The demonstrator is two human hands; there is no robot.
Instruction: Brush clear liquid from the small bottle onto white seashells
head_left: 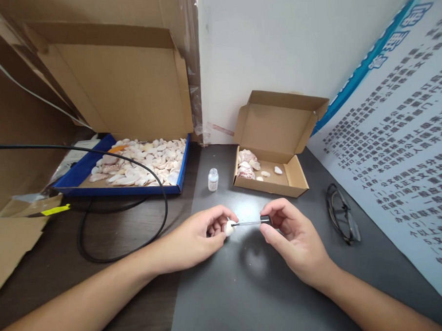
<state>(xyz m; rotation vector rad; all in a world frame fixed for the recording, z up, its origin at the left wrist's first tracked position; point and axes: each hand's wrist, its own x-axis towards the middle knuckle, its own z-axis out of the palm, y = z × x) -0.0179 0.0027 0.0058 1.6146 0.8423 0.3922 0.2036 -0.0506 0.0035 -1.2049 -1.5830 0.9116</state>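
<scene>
Between the thumb and fingers of my left hand (pixel 205 232) is a small white seashell (pixel 229 228). My right hand (pixel 292 235) pinches the black cap of an applicator brush (pixel 250 223), whose thin stem points left. The brush's dark tip meets the shell's face. Behind my hands a small clear glass bottle (pixel 213 180) with a pale label stands upright, its cap off. Farther back on the right, a small open cardboard box (pixel 271 186) holds several shells, some large and ridged with reddish marks, some small and white.
A blue-edged cardboard box (pixel 123 190) full of white shells stands open at the back left. A black cable (pixel 166 202) loops across the dark wood table. Glasses (pixel 342 214) lie at the right, beside a printed poster (pixel 399 143). A white panel (pixel 274 41) rises behind.
</scene>
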